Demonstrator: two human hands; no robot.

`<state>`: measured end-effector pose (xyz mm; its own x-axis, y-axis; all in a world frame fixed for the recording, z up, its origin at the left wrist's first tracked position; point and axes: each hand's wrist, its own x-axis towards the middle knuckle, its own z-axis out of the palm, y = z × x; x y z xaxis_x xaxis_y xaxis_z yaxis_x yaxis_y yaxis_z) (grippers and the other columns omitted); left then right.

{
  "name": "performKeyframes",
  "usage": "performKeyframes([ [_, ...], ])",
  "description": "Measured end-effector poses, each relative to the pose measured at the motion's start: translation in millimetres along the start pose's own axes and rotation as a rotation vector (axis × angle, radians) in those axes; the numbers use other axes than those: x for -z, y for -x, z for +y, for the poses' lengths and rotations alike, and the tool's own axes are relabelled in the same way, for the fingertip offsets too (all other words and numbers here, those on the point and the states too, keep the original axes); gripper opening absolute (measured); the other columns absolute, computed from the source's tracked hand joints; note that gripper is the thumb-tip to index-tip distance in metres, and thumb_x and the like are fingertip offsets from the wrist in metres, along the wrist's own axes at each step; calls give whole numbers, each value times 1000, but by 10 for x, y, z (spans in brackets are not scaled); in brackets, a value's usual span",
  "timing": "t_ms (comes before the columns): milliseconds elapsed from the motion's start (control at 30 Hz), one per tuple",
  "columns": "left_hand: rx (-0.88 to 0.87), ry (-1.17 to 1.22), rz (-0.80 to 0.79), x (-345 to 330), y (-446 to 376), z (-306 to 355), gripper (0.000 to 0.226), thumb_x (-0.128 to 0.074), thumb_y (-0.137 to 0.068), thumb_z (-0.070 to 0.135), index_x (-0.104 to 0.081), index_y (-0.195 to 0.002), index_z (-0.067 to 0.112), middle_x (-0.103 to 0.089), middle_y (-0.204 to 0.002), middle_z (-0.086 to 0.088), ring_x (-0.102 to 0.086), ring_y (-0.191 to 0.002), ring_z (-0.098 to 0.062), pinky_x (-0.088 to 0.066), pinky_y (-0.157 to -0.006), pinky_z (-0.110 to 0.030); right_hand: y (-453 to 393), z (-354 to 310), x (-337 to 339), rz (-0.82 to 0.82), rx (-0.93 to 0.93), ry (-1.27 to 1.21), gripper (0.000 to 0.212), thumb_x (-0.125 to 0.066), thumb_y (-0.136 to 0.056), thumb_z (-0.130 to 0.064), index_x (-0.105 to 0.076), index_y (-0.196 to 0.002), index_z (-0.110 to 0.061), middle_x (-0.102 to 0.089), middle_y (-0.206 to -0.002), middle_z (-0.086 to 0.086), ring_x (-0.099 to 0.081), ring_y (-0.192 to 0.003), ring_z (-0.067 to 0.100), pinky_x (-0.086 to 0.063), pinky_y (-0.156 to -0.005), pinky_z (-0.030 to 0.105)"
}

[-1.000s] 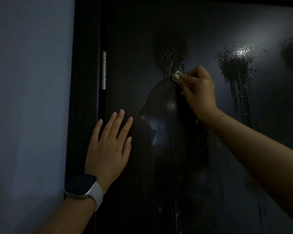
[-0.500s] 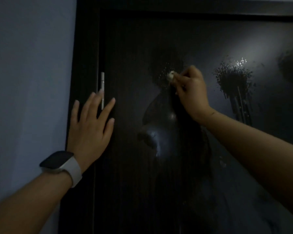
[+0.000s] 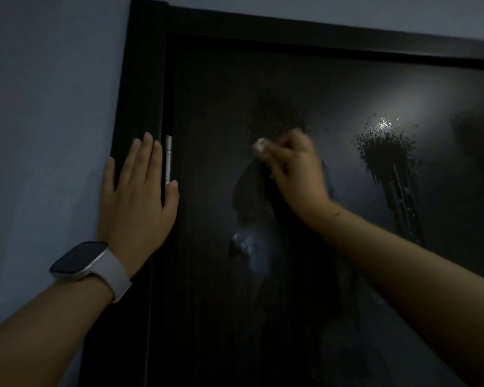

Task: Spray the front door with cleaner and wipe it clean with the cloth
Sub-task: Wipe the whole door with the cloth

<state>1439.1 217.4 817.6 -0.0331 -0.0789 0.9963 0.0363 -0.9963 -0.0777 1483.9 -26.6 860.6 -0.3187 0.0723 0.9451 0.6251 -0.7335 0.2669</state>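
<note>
The dark front door [image 3: 213,113] fills most of the view in dim light. My right hand [image 3: 296,174] grips a dark cloth [image 3: 252,196] and presses it against the door; the cloth hangs down below the fist, and a small pale tag [image 3: 260,144] sticks out at my fingertips. A patch of spray droplets [image 3: 280,121] sits just above that hand. A second wet patch [image 3: 386,152] with runs dripping down lies to the right. My left hand [image 3: 137,191] lies flat with straight fingers on the black door frame [image 3: 134,79], beside the metal hinge [image 3: 168,160].
A pale wall [image 3: 45,121] runs along the left of the frame and above the door's top edge. A smartwatch with a light strap [image 3: 90,266] is on my left wrist. No spray bottle is in view.
My left hand slid up and left from the door panel onto the frame by the hinge. My right hand with the cloth rose toward the upper spray patch. The view tilted up, showing the door's top.
</note>
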Motion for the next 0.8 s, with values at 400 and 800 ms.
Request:
performKeyframes([
  [400,-76,-32,-4,-51,-534,-77,65,-15,-99,38,-13,-152,2,-10,-161,-14,-10,-149,-24,-11,-119,-51,-605,734,182,49,-199,144,29,-53,-98,-25,-69,-113,-6,-47,-92,9,-43,-90,24,-43,-81,31],
  [800,19,60,63,-33,-614,-66,70,-31,-94,41,-22,-152,4,-14,-161,-14,-13,-148,-28,-13,-119,-48,-751,467,-19,-30,-30,103,18,-55,-96,-18,-65,-95,-2,-48,-94,10,-50,-84,24,-41,-74,32],
])
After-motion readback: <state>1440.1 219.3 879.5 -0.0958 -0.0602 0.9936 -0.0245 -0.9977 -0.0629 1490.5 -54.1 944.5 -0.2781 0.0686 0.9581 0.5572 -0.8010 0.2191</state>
